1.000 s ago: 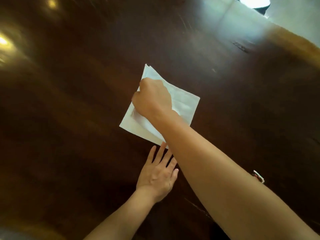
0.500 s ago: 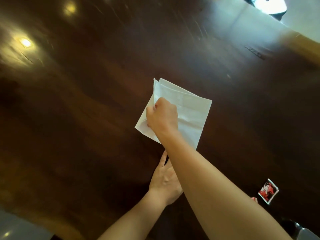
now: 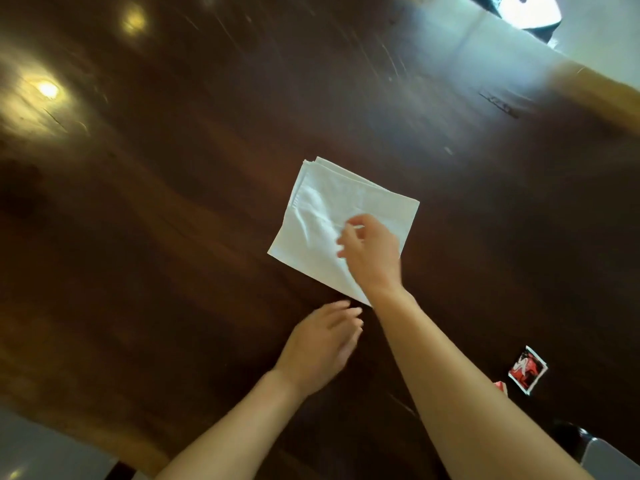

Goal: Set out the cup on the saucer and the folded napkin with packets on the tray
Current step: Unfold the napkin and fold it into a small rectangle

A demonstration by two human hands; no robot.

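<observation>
A white folded napkin (image 3: 332, 220) lies flat on the dark wooden table (image 3: 173, 202), near the middle. My right hand (image 3: 372, 254) hovers over the napkin's near right part, fingers loosely apart and blurred, holding nothing that I can see. My left hand (image 3: 322, 344) rests just in front of the napkin's near corner, fingers loose, empty. A red and white packet (image 3: 526, 370) lies on the table at the right, and the edge of a second red packet (image 3: 500, 386) peeks out from behind my right forearm. No cup, saucer or tray is in view.
The table's far edge (image 3: 595, 84) runs across the upper right, with a pale floor and a dark-and-white object (image 3: 519, 10) beyond it. The near table edge is at the lower left. A dark object (image 3: 571, 441) sits at the lower right corner.
My right hand has let go of the napkin's left side, opened and drawn back toward its near right. My left hand has lifted and curled slightly. The napkin now lies flat.
</observation>
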